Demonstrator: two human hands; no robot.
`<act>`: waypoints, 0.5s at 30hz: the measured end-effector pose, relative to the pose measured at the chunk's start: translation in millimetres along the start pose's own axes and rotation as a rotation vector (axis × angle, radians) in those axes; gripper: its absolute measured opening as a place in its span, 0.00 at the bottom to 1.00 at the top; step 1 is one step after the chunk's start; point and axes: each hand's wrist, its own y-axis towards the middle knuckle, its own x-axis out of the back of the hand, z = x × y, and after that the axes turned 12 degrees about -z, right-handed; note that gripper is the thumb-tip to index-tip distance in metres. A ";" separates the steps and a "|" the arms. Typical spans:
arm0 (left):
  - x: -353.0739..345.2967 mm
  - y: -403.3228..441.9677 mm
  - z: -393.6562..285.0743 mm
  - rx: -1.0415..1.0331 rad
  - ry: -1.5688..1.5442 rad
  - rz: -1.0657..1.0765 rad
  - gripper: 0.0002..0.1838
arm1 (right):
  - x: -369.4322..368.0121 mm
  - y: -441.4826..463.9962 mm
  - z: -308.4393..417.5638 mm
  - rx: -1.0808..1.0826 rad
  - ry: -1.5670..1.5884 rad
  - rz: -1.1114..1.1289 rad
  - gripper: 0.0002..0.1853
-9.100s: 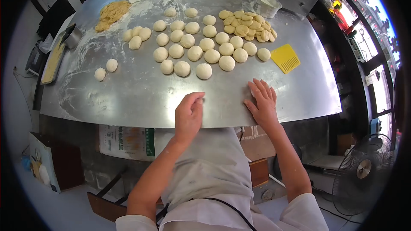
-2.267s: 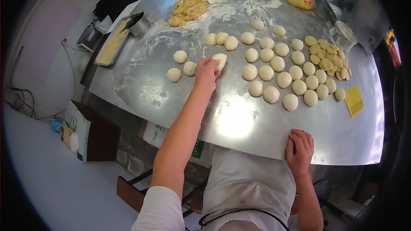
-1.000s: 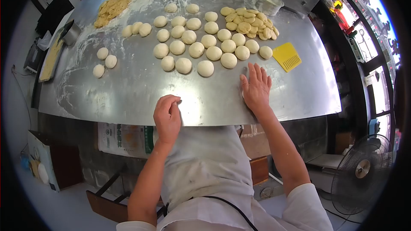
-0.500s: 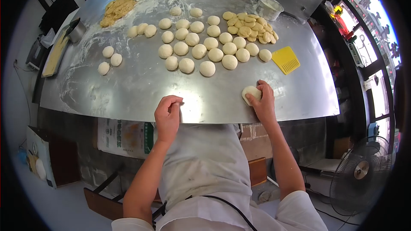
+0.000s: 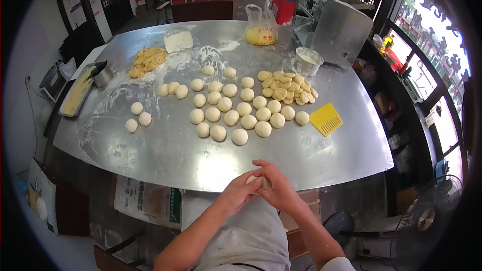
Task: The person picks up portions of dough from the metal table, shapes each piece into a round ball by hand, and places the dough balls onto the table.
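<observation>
At the table's near edge my two hands meet around one piece of dough [image 5: 261, 182], most of which they cover. My left hand [image 5: 240, 192] cups it from the left, fingers closed and thumb on top. From the right, my right hand [image 5: 276, 185] wraps over it, with one finger reaching out. Beyond my hands, several round dough balls [image 5: 231, 118] sit in loose rows on the metal table [image 5: 281, 158]. A pile of flattened pale dough pieces [image 5: 288, 88] lies behind them to the right. Beside the rows rests a yellow scraper [image 5: 326, 119].
Three dough balls [image 5: 145, 119] lie apart at left. Farther back are a large brownish dough mass [image 5: 147, 61], a white scraper [image 5: 178, 41], a plastic bag with yellow contents [image 5: 261, 35], and a metal bowl [image 5: 308, 62]. A tray [image 5: 77, 95] and metal pot [image 5: 102, 74] stand at the left edge.
My right hand has brought the dough from the table's right side to the middle. My left hand has moved right to join it on the dough. The view has tilted up.
</observation>
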 end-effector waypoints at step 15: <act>10.3 -17.4 18.4 -0.030 -0.162 -0.115 0.31 | -29.9 -4.8 -27.7 0.237 -0.267 0.045 0.45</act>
